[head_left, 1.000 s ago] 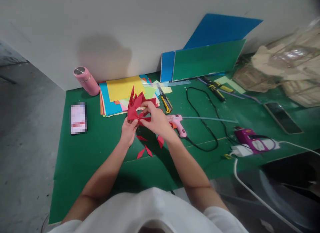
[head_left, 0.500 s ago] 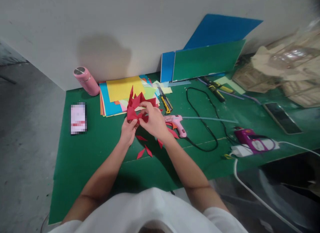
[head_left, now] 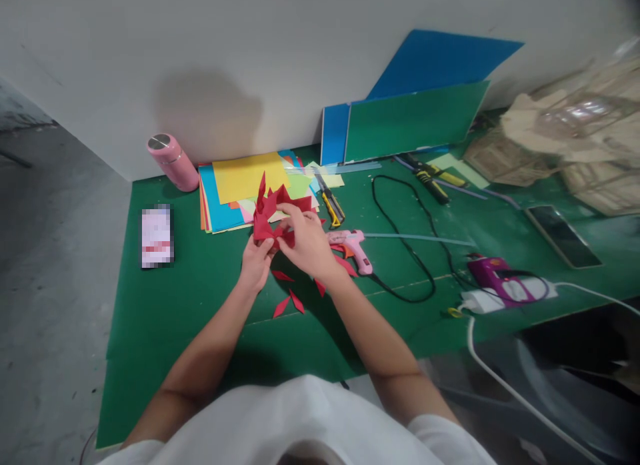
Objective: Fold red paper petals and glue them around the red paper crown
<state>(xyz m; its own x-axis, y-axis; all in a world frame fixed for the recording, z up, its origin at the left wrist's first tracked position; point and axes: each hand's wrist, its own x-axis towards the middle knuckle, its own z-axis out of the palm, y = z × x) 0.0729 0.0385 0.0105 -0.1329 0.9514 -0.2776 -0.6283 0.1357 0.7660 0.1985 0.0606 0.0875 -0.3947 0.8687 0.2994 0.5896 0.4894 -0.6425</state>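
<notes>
Just above the surface (head_left: 200, 305), the left hand (head_left: 256, 262) pinches the red paper model (head_left: 270, 212) from below and the right hand (head_left: 305, 245) grips, apparently, one point; light, even pressure should spare its folds.

No legible text, number, brand or sign was found. The screen of the phone (head_left: 157, 236) lying on the green mat (head_left: 190, 318) is pixelated; only white and reddish patches can be made out. The second phone (head_left: 563, 236) is seen with a dark screen. Any markings on the pink glue gun (head_left: 353, 242), the yellow utility knife (head_left: 333, 209) and the purple device (head_left: 493, 274) are too small to be read. The red folded paper (head_left: 267, 212) is seen as plain colour.
</notes>
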